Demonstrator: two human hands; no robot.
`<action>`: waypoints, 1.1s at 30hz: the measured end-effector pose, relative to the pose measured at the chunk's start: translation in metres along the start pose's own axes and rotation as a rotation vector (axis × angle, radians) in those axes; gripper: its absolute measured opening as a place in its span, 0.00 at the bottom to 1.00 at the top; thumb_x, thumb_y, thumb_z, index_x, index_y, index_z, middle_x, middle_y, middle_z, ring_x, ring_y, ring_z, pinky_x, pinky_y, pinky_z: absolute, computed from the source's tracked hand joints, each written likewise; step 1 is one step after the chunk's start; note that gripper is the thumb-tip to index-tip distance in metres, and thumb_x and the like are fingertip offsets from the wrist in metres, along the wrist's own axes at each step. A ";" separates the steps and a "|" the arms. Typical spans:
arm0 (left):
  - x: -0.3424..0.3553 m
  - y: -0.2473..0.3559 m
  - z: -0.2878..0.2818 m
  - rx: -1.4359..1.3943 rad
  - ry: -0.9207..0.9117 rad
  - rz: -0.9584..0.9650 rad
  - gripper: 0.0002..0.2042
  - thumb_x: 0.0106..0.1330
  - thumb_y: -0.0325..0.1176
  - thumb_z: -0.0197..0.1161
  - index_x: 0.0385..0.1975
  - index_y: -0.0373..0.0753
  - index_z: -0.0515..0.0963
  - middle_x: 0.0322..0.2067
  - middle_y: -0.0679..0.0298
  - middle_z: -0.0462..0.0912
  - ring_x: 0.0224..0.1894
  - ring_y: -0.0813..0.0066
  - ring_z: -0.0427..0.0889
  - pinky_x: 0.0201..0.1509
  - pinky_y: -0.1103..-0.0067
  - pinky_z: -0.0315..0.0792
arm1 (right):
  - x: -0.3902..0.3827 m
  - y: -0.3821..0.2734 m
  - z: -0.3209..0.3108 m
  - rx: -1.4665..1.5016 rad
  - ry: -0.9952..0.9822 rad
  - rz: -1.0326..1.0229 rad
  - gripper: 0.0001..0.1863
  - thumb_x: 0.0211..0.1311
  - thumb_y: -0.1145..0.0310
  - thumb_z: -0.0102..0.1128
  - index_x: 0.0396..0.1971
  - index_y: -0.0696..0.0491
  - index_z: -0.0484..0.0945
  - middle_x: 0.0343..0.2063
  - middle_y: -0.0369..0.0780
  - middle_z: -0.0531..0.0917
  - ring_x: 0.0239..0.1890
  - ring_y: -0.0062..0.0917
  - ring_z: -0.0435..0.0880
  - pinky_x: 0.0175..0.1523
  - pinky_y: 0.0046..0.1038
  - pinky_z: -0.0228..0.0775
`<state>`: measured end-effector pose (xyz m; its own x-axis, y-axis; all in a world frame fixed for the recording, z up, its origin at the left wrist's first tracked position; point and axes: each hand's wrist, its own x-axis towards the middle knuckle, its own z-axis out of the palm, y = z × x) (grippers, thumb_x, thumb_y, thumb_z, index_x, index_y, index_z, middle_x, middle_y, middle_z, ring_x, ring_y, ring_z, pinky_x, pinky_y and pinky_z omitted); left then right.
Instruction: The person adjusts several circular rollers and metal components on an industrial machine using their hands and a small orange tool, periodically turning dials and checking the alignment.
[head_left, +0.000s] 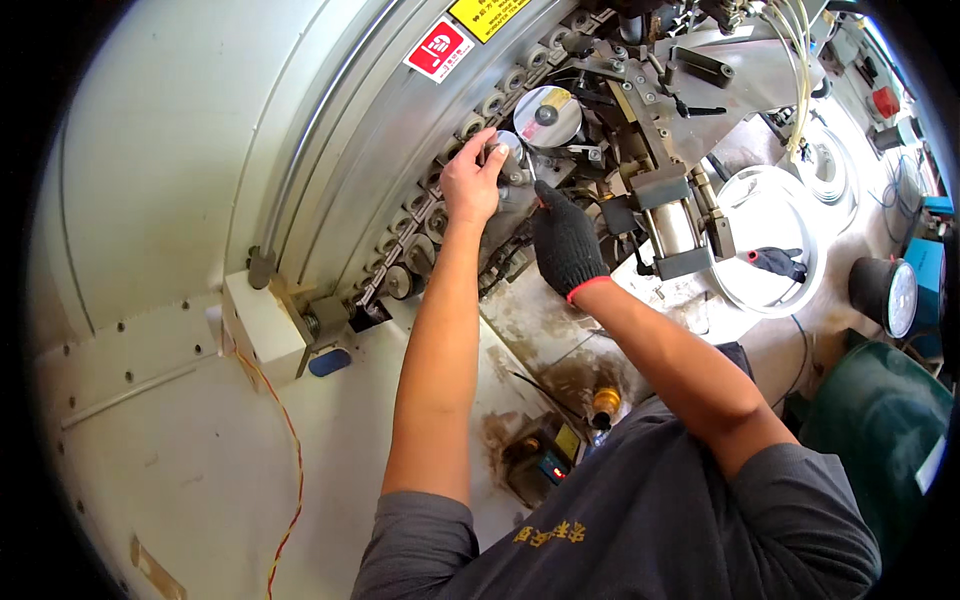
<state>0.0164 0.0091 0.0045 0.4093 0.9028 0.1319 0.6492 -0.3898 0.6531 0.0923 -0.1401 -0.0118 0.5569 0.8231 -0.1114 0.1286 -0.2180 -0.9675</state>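
Observation:
My left hand (472, 184) is bare and reaches up to a small round metal roller (509, 150) on the machine. Its thumb and forefinger are closed around the roller's near side. My right hand (566, 242) wears a black knit glove with a red cuff. It is closed just below and to the right of the roller, its thumb side up. A thin shiny shaft (531, 168) shows above its fingertips; what the hand grips is mostly hidden. Close above sits a larger shiny disc (547, 117) with a dark hub.
A row of small rollers (415, 203) runs along the curved metal wall at left. A pneumatic cylinder (676, 228) and a bracket stand right of my hands. A black glove (778, 263) lies by a white hoop (738, 290). A black bucket (884, 295) stands at far right.

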 end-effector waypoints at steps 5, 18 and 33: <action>0.005 0.006 0.003 -0.016 -0.032 -0.026 0.18 0.63 0.41 0.67 0.51 0.42 0.81 0.38 0.61 0.87 0.35 0.72 0.81 0.45 0.76 0.74 | 0.032 0.020 -0.002 -0.096 -0.091 0.041 0.20 0.60 0.75 0.50 0.53 0.60 0.77 0.38 0.58 0.82 0.43 0.51 0.81 0.50 0.44 0.73; 0.004 -0.003 0.002 -0.016 -0.030 0.083 0.17 0.66 0.40 0.65 0.52 0.42 0.80 0.41 0.58 0.86 0.40 0.68 0.83 0.49 0.75 0.74 | 0.033 0.014 0.006 -0.005 0.052 -0.041 0.18 0.59 0.74 0.51 0.49 0.56 0.79 0.40 0.55 0.83 0.44 0.50 0.82 0.49 0.45 0.74; 0.008 0.017 0.015 0.457 0.003 -0.045 0.20 0.71 0.50 0.49 0.54 0.45 0.76 0.50 0.54 0.82 0.51 0.51 0.81 0.54 0.61 0.72 | 0.031 0.041 0.019 0.347 -0.164 0.277 0.26 0.56 0.68 0.56 0.57 0.53 0.75 0.44 0.53 0.83 0.46 0.47 0.83 0.51 0.42 0.73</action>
<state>0.0400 0.0069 0.0051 0.3730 0.9209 0.1135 0.8827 -0.3899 0.2622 0.0996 -0.1138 -0.0587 0.3910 0.8365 -0.3838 -0.3044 -0.2760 -0.9117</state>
